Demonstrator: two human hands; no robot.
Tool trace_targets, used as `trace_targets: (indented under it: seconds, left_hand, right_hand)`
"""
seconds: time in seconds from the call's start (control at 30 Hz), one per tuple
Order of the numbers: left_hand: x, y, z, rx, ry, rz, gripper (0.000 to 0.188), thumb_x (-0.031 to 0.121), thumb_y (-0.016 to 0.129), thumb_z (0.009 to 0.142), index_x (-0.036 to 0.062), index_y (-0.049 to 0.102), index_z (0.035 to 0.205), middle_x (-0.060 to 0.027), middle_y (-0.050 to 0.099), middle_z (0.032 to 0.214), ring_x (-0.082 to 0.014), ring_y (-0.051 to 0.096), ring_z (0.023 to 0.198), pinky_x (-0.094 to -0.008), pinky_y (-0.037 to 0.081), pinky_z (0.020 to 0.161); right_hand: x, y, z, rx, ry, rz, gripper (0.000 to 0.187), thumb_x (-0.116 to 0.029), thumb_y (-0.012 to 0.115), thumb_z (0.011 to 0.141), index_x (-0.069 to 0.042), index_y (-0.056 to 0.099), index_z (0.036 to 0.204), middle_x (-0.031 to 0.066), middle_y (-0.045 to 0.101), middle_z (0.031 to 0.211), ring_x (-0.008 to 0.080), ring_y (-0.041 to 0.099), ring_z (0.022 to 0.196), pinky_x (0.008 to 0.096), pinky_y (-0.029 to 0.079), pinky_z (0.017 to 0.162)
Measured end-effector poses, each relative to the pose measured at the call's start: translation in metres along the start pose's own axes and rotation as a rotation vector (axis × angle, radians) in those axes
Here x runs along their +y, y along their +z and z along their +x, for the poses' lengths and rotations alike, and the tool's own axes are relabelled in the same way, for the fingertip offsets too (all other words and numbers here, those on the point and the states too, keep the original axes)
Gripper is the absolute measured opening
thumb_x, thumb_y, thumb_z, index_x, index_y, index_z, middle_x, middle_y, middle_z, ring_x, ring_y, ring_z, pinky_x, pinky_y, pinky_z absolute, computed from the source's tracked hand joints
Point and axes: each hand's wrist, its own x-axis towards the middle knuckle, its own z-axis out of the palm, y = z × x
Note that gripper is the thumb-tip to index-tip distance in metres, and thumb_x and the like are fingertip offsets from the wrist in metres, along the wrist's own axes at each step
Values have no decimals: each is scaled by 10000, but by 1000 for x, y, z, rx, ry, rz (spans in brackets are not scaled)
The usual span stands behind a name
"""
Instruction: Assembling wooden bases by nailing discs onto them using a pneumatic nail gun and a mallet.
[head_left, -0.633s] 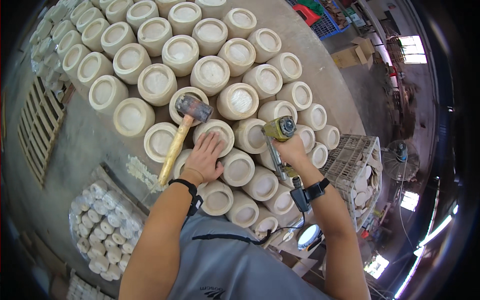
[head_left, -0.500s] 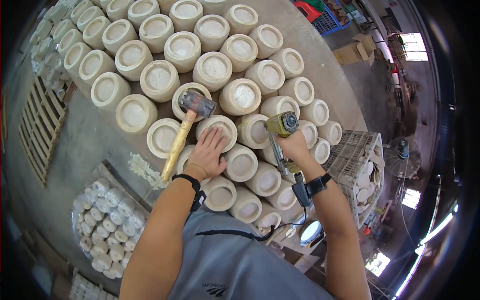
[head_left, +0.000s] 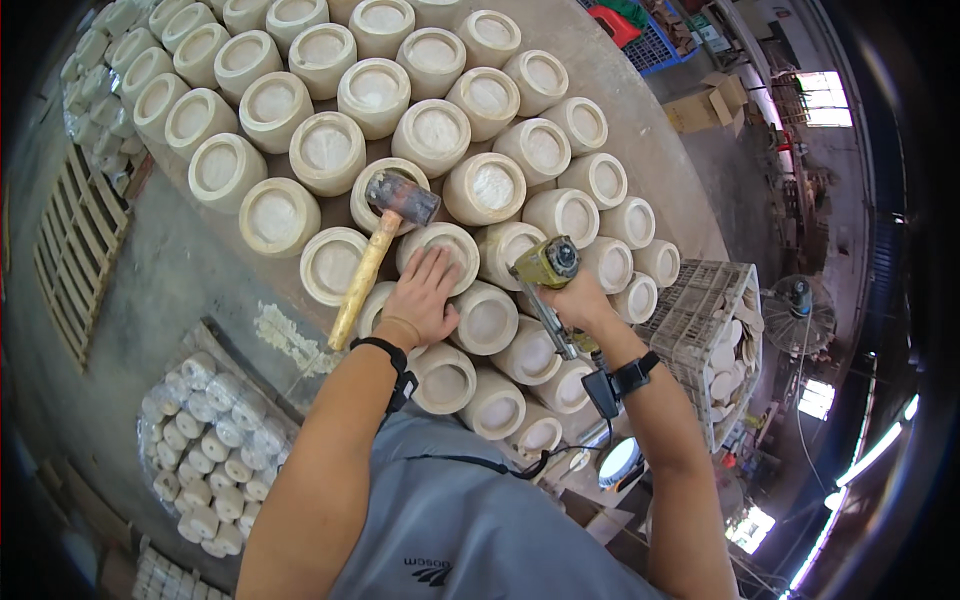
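Note:
My left hand lies flat, fingers spread, on top of a cream round plaster mould in a packed field of the same moulds. A mallet with a wooden handle and dark head rests across the moulds just left of that hand. My right hand grips a yellow hand-held power tool, its head up and its grey body running down toward my wrist, over the moulds at the right.
Rows of round moulds cover the platform. A wooden pallet lies on the floor at left, bagged small white pieces at lower left. A wire crate of white pieces stands right, beside a fan.
The view has shifted slightly. My left hand has slid a little up onto the mould top. The mallet and the power tool stay where they were.

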Motion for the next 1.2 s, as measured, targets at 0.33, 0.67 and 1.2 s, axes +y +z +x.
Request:
trace_targets:
  seconds: [0.33, 0.67, 1.2]
  left_hand:
    - [-1, -1, 1, -14, 5, 15, 689, 364, 623, 798, 32, 541, 1396, -244, 447, 1528, -388, 367, 1464, -525, 173, 1271]
    - [34, -14, -21, -219, 105, -45, 1044, 556, 787, 746, 74, 379, 1577, -125, 314, 1666, -343, 179, 1576, -609, 44, 1269]
    - [30, -6, -22, -159, 54, -76, 1008, 523, 841, 706, 89, 454, 1530, -114, 309, 1667, -343, 201, 1567, -586, 102, 1272]
  right_hand:
    - [6, 16, -22, 170, -40, 144, 418, -337, 740, 840, -16, 733, 1107, 251, 742, 1037, 408, 704, 1029, 451, 547, 889]
    - [21, 59, -83, 94, 75, 113, 440, -336, 781, 810, -4, 747, 1097, 264, 742, 1036, 417, 713, 1021, 464, 559, 885]
    - [-16, 63, -81, 172, 160, -3, 373, -271, 773, 829, 0, 751, 1085, 259, 751, 1003, 392, 736, 984, 447, 573, 850]
